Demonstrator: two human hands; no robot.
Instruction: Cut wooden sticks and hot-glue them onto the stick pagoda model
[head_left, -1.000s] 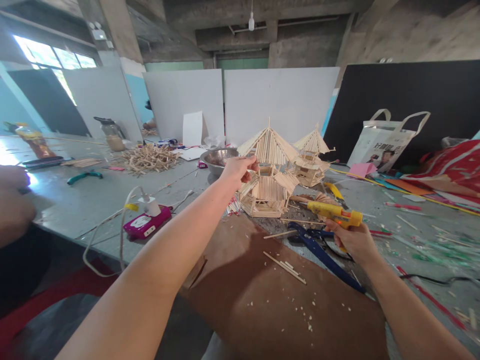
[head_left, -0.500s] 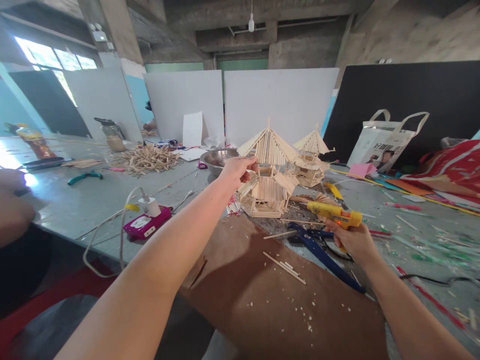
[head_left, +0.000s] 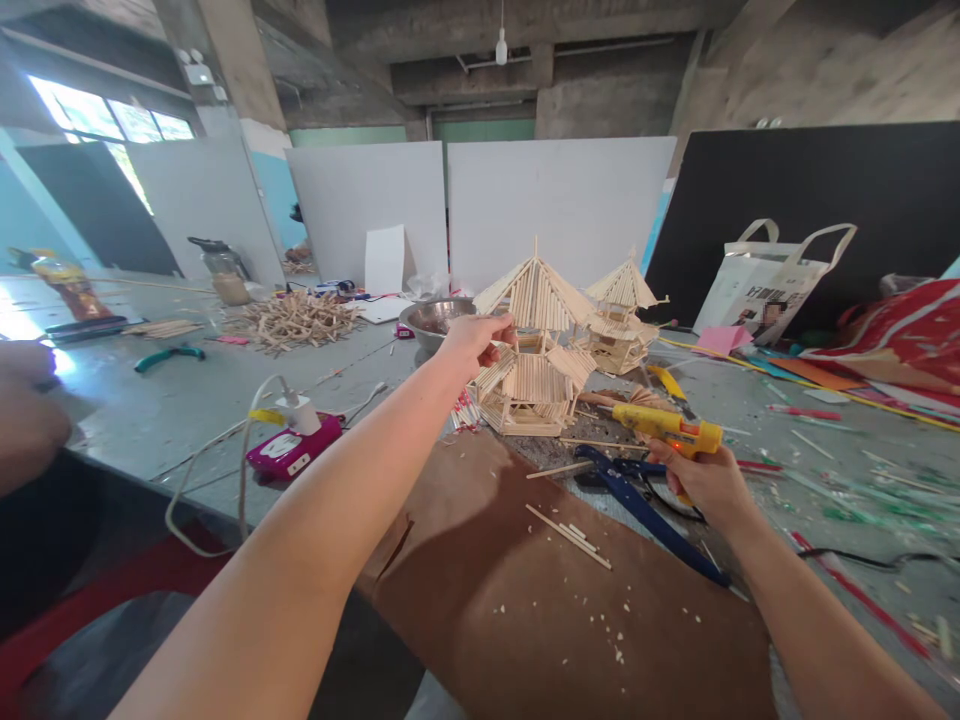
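My left hand [head_left: 480, 338] reaches to the left side of a wooden-stick model pavilion [head_left: 535, 380], just below its pointed roof. Its fingers are pinched together, and whatever lies between them is hidden. My right hand [head_left: 709, 485] is wrapped round a yellow hot glue gun [head_left: 667, 427], whose nozzle points left toward the pavilion's base. A small orange-red light glows on the gun. Close behind on the right stands a second stick pavilion [head_left: 621, 315]. Blue-handled cutters [head_left: 645, 520] lie below the glue gun, beside a few loose sticks [head_left: 570, 537] on a brown sheet [head_left: 555, 620].
A metal bowl [head_left: 429, 322] sits behind my left hand, near a heap of short sticks [head_left: 300, 318]. The magenta power strip [head_left: 295, 450] with a white plug is left of my forearm. Another person's arm [head_left: 26, 420] shows at far left. A paper bag [head_left: 765, 285] stands back right.
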